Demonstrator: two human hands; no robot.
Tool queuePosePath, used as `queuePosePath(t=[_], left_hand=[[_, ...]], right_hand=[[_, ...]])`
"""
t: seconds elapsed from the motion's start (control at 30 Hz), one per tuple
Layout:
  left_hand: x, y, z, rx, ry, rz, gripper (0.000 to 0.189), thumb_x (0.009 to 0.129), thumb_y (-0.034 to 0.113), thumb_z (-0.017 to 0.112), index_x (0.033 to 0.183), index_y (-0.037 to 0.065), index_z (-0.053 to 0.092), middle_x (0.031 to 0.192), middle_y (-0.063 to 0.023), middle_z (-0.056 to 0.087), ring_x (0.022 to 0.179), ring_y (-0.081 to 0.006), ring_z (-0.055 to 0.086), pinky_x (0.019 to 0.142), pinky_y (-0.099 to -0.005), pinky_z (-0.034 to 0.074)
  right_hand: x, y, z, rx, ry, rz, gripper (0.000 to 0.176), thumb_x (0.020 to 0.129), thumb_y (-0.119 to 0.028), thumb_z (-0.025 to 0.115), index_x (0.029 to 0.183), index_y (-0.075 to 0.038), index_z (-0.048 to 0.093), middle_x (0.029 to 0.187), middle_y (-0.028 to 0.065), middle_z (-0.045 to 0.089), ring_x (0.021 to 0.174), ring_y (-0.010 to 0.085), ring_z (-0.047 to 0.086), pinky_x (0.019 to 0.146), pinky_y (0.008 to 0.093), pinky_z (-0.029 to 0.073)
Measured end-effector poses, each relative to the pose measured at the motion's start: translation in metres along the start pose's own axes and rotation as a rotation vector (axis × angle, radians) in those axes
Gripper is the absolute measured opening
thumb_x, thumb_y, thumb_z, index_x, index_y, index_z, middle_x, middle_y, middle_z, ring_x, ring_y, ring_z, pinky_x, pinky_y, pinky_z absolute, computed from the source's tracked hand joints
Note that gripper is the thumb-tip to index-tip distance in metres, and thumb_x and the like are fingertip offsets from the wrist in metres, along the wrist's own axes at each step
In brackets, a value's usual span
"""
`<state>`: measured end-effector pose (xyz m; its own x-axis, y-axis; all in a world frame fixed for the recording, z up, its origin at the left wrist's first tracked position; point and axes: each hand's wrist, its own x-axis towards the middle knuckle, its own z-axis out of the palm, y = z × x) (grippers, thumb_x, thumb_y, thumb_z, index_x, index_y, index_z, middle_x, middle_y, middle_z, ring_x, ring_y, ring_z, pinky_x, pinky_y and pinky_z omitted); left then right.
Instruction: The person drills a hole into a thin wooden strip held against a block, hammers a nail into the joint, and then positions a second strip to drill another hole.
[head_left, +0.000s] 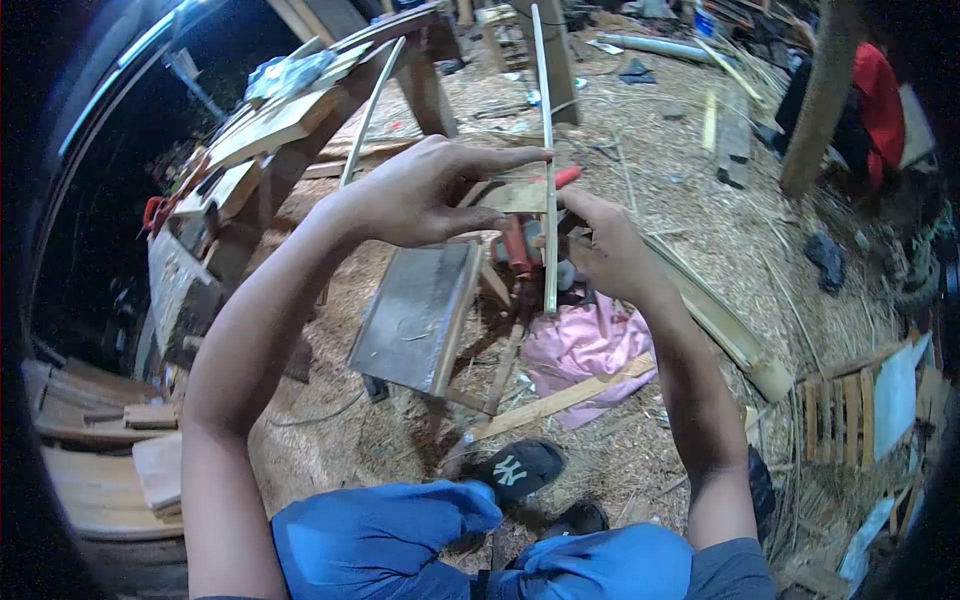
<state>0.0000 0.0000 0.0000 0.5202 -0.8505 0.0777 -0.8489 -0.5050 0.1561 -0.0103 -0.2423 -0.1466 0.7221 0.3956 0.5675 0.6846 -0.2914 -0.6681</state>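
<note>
A long thin pale strip runs from the top of the view down between my hands. My left hand is left of it, its index finger stretched to the strip and its thumb apart below. On the strip's right side, my right hand has its fingers curled at the edge, closed on it. Behind the hands are a short light wooden piece and a red tool, partly hidden. A second thin strip curves up behind my left wrist.
Below my left hand stands a small table with a grey top. Pink cloth lies under a flat board. A wooden workbench is at upper left, a post at upper right. Wood shavings cover the ground.
</note>
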Motion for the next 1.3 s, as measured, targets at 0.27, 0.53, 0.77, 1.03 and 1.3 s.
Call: queuePosePath(t=[0.27,0.53,0.77,1.03,1.3], left_hand=[[-0.1,-0.014,-0.023,0.021,0.085,-0.233,0.076,0.088,0.027,0.079,0.156,0.021,0.046,0.107,-0.0206,0.072,0.077,-0.0231,0.062,0.078,-0.0399,0.052],[-0.156,-0.012,-0.021,-0.239,0.133,-0.557,0.076,0.085,0.019,0.081,0.154,0.016,0.049,0.096,-0.0124,0.061,0.084,-0.0134,0.054,0.081,-0.0328,0.047],[-0.19,-0.035,-0.017,-0.154,0.135,-0.517,0.075,0.084,0.023,0.081,0.152,0.014,0.052,0.118,-0.0209,0.073,0.084,-0.019,0.071,0.087,-0.0359,0.053],[-0.199,-0.051,-0.018,-0.168,0.078,-0.511,0.075,0.083,0.026,0.081,0.152,0.019,0.053,0.121,-0.0168,0.073,0.086,-0.0293,0.071,0.085,-0.0381,0.053],[-0.205,-0.055,-0.017,-0.226,0.097,-0.512,0.082,0.085,0.031,0.082,0.157,0.019,0.044,0.123,-0.0183,0.072,0.071,-0.0265,0.06,0.076,-0.0377,0.052]], right_hand=[[0.036,0.054,0.048,0.272,-0.165,0.308,0.031,0.095,-0.015,0.073,0.122,-0.001,0.069,0.105,0.0071,0.073,0.092,0.0129,0.07,0.082,0.0301,0.057],[0.062,0.14,0.082,0.051,0.118,0.411,0.026,0.092,-0.013,0.072,0.116,0.0,0.073,0.097,0.0118,0.076,0.088,0.0194,0.071,0.083,0.0342,0.056],[0.113,0.169,0.077,-0.629,-0.297,0.154,0.065,0.078,0.006,0.064,0.14,-0.013,0.06,0.134,0.0172,0.062,0.126,0.0344,0.059,0.107,0.044,0.049],[0.139,0.188,0.093,-0.767,-0.554,0.413,0.083,0.074,0.007,0.063,0.15,-0.023,0.05,0.142,0.0145,0.059,0.132,0.0349,0.054,0.114,0.0448,0.042],[0.153,0.175,0.095,-0.705,-0.621,0.368,0.073,0.073,-0.031,0.078,0.141,-0.013,0.057,0.127,0.0205,0.068,0.123,0.0387,0.062,0.104,0.0479,0.049]])
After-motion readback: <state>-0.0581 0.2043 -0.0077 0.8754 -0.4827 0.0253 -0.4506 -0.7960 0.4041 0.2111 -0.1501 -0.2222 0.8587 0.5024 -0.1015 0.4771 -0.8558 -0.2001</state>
